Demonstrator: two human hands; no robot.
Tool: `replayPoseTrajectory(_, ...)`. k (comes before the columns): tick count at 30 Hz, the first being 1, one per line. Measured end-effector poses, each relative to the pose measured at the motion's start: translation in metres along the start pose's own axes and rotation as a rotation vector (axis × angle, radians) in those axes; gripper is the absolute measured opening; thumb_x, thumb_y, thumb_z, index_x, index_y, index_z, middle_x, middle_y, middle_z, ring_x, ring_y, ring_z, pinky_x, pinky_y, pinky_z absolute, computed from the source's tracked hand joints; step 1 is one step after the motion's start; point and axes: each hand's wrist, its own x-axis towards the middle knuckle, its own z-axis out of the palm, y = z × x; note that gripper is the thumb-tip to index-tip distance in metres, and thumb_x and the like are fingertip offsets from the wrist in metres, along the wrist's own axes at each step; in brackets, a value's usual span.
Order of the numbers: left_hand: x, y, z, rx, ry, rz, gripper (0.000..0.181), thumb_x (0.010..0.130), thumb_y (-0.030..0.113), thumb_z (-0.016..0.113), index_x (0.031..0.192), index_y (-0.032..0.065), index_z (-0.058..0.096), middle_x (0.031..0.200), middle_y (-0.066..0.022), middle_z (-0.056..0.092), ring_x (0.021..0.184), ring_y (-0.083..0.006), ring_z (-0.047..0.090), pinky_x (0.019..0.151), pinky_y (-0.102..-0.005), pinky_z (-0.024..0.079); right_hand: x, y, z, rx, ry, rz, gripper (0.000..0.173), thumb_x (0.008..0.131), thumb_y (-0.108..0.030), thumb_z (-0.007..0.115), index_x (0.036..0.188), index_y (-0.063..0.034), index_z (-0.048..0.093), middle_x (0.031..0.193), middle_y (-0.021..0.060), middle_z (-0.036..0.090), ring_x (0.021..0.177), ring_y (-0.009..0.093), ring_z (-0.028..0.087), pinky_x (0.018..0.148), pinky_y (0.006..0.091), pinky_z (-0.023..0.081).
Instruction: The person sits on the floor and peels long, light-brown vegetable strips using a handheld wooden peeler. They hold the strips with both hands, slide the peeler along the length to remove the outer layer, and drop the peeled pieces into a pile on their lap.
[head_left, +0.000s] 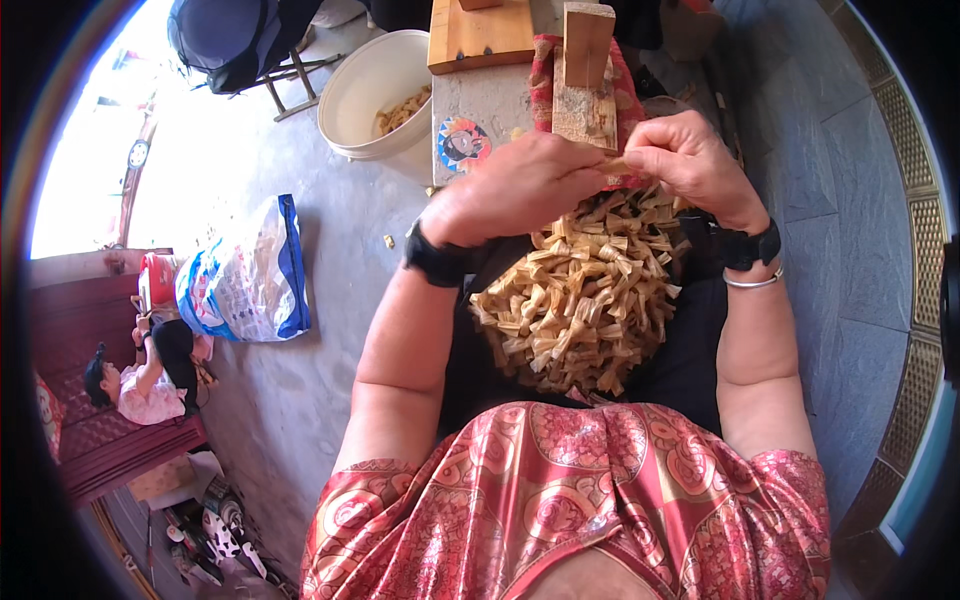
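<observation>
Both hands meet over the near end of a wooden stand (586, 112) with an upright block, set on a red patterned cloth (541, 82). My left hand (525, 184) and my right hand (679, 161) pinch a pale, straw-coloured strip (616, 165) between them; the fingers partly hide it. Below them, in front of my body, lies a large heap of knotted pieces of dried, husk-like strip (585, 300). What holds the heap is mostly hidden; dark cloth shows around it. Each wrist wears a black band, and the right one also a metal bangle.
A white plastic bucket (367, 97) with similar pieces stands at the upper left, beside a work surface (480, 97) bearing a wooden board (480, 34). A blue-and-white plastic bag (244, 277) lies on the floor. A person (146, 375) sits on a dark red bench (90, 315) at left.
</observation>
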Motion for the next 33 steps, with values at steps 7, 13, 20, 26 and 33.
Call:
replayPoseTrajectory(7, 0.025, -0.037, -0.001, 0.188, 0.365, -0.025, 0.02, 0.088, 0.024, 0.06, 0.093, 0.0049, 0.064, 0.063, -0.0093, 0.058, 0.057, -0.0179, 0.057, 0.056, -0.031, 0.045, 0.028, 0.033, -0.009, -0.135, 0.187, 0.055, 0.016, 0.087, -0.012, 0.057, 0.077, -0.0005, 0.059, 0.059, 0.0064, 0.053, 0.053, 0.013, 0.048, 0.052, 0.0268, 0.04)
replayPoseTrajectory(13, 0.05, -0.059, 0.009, 0.194, 0.576, -0.077, 0.02, 0.085, 0.026, 0.064, 0.095, 0.0081, 0.065, 0.067, -0.0089, 0.062, 0.061, -0.0218, 0.06, 0.058, -0.0328, 0.046, 0.053, 0.064, -0.001, -0.311, 0.447, -0.096, 0.017, 0.087, -0.015, 0.057, 0.081, 0.0004, 0.06, 0.061, 0.013, 0.054, 0.052, 0.018, 0.05, 0.053, 0.0312, 0.042)
replayPoseTrajectory(20, 0.053, -0.062, 0.01, 0.199, 0.569, -0.163, 0.026, 0.083, 0.033, 0.065, 0.094, 0.0097, 0.067, 0.071, -0.0106, 0.064, 0.068, -0.026, 0.063, 0.062, -0.0354, 0.048, 0.058, 0.07, 0.005, -0.368, 0.449, 0.007, 0.018, 0.085, -0.016, 0.059, 0.077, 0.0006, 0.06, 0.063, 0.0155, 0.056, 0.054, 0.024, 0.055, 0.056, 0.0348, 0.045)
replayPoseTrajectory(26, 0.039, -0.056, 0.005, 0.333, 0.411, -0.304, 0.031, 0.084, 0.04, 0.061, 0.093, 0.0103, 0.067, 0.069, -0.012, 0.062, 0.066, -0.0311, 0.06, 0.063, -0.0378, 0.047, 0.051, 0.077, -0.005, -0.863, 0.455, 0.086, 0.02, 0.081, -0.018, 0.061, 0.076, 0.0006, 0.064, 0.074, 0.0214, 0.063, 0.069, 0.039, 0.062, 0.062, 0.0449, 0.049)
replayPoseTrajectory(33, 0.026, -0.012, 0.018, -0.542, 0.353, -0.158, 0.03, 0.083, 0.022, 0.071, 0.1, 0.0007, 0.059, 0.075, -0.0023, 0.061, 0.066, -0.0075, 0.059, 0.058, -0.025, 0.049, 0.043, 0.05, -0.002, 1.207, 0.03, -0.401, 0.023, 0.097, -0.022, 0.047, 0.1, -0.0023, 0.059, 0.07, -0.0018, 0.054, 0.068, 0.019, 0.058, 0.073, 0.039, 0.05)
